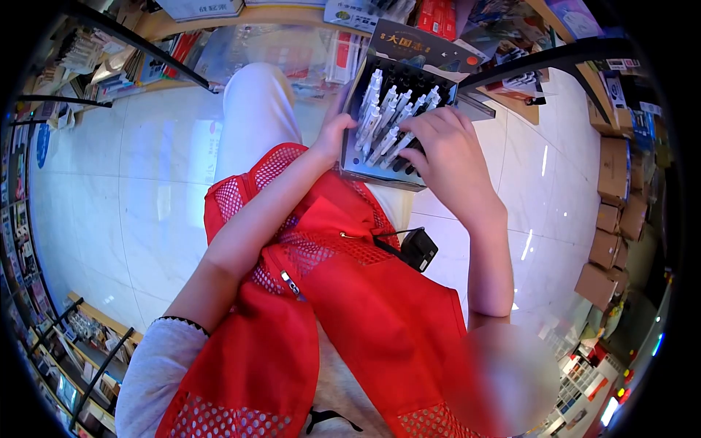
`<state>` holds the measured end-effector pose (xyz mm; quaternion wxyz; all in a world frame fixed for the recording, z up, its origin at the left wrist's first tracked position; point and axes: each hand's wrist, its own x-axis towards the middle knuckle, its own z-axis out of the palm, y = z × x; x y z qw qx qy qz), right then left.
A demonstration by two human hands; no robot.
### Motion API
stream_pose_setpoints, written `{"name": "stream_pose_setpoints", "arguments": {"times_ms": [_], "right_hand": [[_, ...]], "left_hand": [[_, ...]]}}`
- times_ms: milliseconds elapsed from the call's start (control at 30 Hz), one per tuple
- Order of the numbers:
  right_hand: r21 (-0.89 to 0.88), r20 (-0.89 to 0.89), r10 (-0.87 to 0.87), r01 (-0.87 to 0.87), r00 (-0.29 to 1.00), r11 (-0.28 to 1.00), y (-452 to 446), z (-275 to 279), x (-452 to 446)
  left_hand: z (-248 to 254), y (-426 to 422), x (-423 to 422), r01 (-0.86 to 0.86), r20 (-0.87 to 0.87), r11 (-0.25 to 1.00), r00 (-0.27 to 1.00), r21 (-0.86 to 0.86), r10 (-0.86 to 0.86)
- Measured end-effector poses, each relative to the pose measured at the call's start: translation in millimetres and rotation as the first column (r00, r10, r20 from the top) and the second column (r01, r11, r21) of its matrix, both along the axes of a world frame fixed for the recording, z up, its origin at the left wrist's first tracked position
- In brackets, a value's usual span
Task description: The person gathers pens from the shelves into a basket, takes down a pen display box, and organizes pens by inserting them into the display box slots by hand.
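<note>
A dark display box point(383, 175) with a raised printed back panel rests near my knees, tilted toward me. Several white pens point(371, 120) stand upright in its left and middle parts, and dark slots or pens show behind and at the lower right. My left hand point(336, 135) grips the left wall of the box, its fingers partly hidden behind it. Over the right side of the box is my right hand point(444, 142), thumb and fingers curled around the top of a white pen there. The fingertips are partly hidden.
Shelves with packaged goods point(339, 58) run along the front. Black metal bars point(146, 47) cross at the upper left and right. Cardboard boxes point(604, 241) are stacked at the right. A small black device point(418, 250) hangs by my lap. Another shelf point(95, 350) stands at the lower left.
</note>
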<state>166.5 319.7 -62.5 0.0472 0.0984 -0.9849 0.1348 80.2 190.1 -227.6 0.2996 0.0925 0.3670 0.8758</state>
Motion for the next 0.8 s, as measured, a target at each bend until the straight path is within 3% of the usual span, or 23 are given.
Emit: {"name": "stream_pose_setpoints", "arguments": {"times_ms": [367,667,800], "right_hand": [[-0.121,0.069,0.023,-0.015,0.997,0.993,9,-14,-6],[-0.083,0.127,0.071,-0.060,0.989,0.995,11,-17,-5],[-0.139,0.020,0.029,-0.026,0.999,0.990,7,-19,-3]], "left_hand": [[13,-1,0,0.019,0.019,0.999,1.000,-0.040,-0.019],[13,-1,-1,0.037,0.015,0.999,0.999,-0.029,-0.036],[6,-2,-2,0.059,-0.022,0.997,0.998,-0.042,-0.060]]}}
